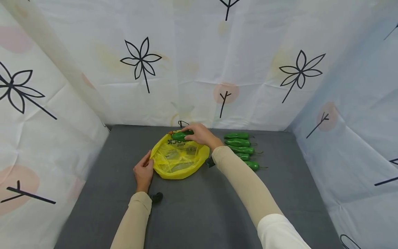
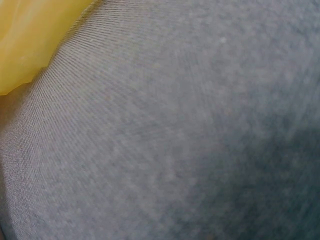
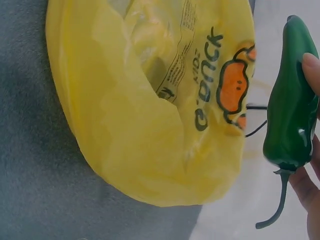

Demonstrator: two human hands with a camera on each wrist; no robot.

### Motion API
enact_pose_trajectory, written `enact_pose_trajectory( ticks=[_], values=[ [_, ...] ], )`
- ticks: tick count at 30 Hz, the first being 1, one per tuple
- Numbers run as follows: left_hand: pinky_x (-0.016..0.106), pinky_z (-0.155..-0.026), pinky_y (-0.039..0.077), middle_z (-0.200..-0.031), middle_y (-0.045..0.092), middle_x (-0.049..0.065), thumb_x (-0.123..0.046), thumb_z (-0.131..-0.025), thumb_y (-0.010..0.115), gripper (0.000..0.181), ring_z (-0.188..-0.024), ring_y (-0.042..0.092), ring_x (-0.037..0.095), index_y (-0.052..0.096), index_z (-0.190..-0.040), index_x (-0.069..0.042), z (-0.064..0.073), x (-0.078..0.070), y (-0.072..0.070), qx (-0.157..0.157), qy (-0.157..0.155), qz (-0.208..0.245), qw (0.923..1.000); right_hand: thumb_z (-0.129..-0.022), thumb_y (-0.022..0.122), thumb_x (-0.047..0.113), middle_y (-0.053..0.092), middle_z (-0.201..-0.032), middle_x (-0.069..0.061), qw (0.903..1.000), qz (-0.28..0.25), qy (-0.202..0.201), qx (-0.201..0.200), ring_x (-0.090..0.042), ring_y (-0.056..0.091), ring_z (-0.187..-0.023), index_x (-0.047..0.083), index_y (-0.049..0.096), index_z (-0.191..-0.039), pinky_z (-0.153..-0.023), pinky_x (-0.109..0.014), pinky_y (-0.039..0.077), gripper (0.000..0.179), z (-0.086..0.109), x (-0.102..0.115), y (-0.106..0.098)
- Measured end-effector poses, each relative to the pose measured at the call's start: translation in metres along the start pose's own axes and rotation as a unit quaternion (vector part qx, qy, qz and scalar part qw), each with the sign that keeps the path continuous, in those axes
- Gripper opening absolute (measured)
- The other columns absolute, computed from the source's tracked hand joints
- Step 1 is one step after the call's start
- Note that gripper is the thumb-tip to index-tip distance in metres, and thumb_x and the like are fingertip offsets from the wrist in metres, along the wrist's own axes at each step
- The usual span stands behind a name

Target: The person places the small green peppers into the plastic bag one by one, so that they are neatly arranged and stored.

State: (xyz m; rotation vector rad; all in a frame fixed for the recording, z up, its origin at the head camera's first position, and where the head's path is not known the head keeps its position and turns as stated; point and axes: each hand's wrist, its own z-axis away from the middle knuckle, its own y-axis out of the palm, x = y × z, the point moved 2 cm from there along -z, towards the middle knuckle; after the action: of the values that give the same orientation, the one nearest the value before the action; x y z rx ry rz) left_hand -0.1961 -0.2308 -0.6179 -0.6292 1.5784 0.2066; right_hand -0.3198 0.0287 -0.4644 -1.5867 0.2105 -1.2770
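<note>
Right grip (image 1: 200,134) holds a green pepper (image 1: 179,136) between thumb and fingers, above the far edge of an open yellow bag (image 1: 178,175). Left grip (image 1: 144,172) pinches the bag's left rim. Five more peppers (image 1: 242,150) lie in a row on the gray desk (image 1: 192,214), right of the bag.

White curtains (image 1: 192,72) are lit softly and evenly in the head view, tinged blue at right, while a faint shadow is cast across the grey tabletop (image 1: 192,221). The left wrist view is blurred and grainy, its lower right corner darkened; in the right wrist view, small glints are caught on the green pepper (image 3: 292,95).
</note>
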Motion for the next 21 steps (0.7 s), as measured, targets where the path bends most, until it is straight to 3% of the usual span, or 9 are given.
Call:
enact_pose_trajectory(
  ticks=[10, 21],
  values=[
    [0.002, -0.081, 0.046, -0.136, 0.069, 0.002, -0.019, -0.098, 0.063, 0.038, -0.098, 0.063, -0.01, 0.069, -0.135, -0.024, -0.001, -0.001, -0.002, -0.008, 0.004, 0.0, 1.0, -0.1, 0.066, 0.021, 0.059, -0.147, -0.005, 0.9996, -0.021, 0.013, 0.014, -0.025, 0.059, -0.13, 0.019, 0.063, -0.14, -0.105, -0.04, 0.051, 0.041, -0.025, 0.002, 0.015],
    [0.002, -0.08, 0.046, -0.135, 0.07, 0.001, -0.018, -0.098, 0.063, 0.037, -0.096, 0.063, -0.012, 0.07, -0.134, -0.026, 0.0, -0.003, 0.001, -0.007, 0.002, 0.002, 1.0, -0.1, 0.066, 0.02, 0.056, -0.15, -0.008, 0.9978, -0.046, 0.044, 0.018, -0.027, 0.054, -0.136, 0.016, 0.062, -0.143, -0.104, -0.042, 0.052, 0.043, -0.036, -0.001, 0.035]
  ],
)
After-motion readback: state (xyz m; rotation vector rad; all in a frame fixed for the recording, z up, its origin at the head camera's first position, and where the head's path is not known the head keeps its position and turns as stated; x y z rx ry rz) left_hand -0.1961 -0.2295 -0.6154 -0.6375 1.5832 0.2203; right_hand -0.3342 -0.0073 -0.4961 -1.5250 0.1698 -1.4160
